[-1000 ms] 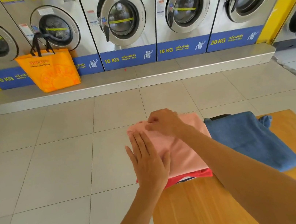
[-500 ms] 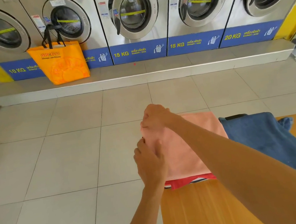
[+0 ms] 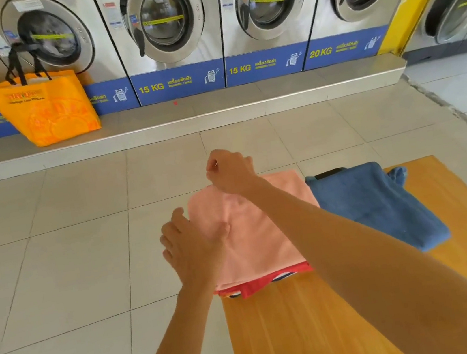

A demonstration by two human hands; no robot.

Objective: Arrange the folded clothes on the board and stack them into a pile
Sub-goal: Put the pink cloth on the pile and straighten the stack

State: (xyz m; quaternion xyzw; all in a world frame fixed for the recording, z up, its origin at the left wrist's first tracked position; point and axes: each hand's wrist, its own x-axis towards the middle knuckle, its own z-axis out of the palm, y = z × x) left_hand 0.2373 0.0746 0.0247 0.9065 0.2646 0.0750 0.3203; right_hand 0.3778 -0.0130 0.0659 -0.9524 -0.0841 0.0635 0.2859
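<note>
A folded pink cloth [image 3: 260, 233] tops a small pile at the far left corner of the wooden board [image 3: 302, 324]. A red garment [image 3: 260, 285] with a striped piece peeks out beneath it. My left hand [image 3: 193, 248] rests on the pink cloth's left edge, thumb on top and fingers curled down the side. My right hand [image 3: 230, 172] hovers at the far left corner of the pile, fingers closed, seemingly holding nothing. A folded blue cloth [image 3: 375, 204] lies to the right of the pile on the board.
An orange shopping bag [image 3: 43, 109] stands on the metal ledge [image 3: 216, 112] in front of a row of washing machines [image 3: 165, 20]. Grey floor tiles [image 3: 57, 263] stretch to the left of the board. A dark object [image 3: 330, 173] shows behind the blue cloth.
My left hand went from lying flat on the pink cloth to gripping its left edge. My right hand lifted off the far corner. The camera moved closer.
</note>
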